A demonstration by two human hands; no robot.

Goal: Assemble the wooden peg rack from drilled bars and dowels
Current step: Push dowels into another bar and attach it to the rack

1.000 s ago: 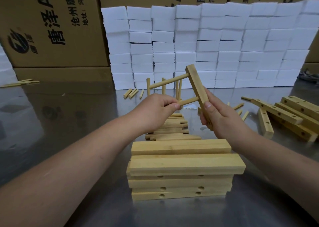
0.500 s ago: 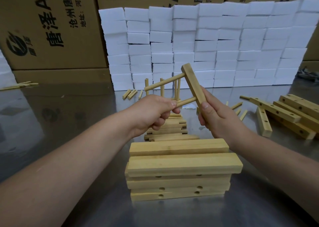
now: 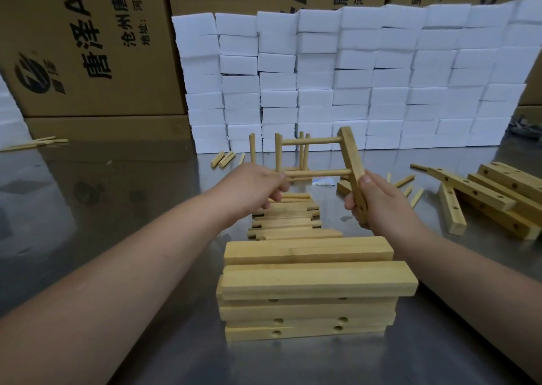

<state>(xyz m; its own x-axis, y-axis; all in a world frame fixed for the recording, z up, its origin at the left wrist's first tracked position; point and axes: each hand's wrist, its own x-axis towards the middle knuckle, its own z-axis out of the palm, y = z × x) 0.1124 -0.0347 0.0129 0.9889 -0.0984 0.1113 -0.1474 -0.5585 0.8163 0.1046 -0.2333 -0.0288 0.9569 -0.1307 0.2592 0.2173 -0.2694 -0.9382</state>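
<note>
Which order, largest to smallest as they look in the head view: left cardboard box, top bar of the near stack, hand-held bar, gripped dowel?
1. Left cardboard box
2. Top bar of the near stack; nearness may inflate it
3. Hand-held bar
4. Gripped dowel

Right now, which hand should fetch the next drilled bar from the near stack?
Left, probably. The right hand grips the pale drilled wooden bar carrying both round wooden dowels; the left hand only pinches the end of the lower dowel.
</note>
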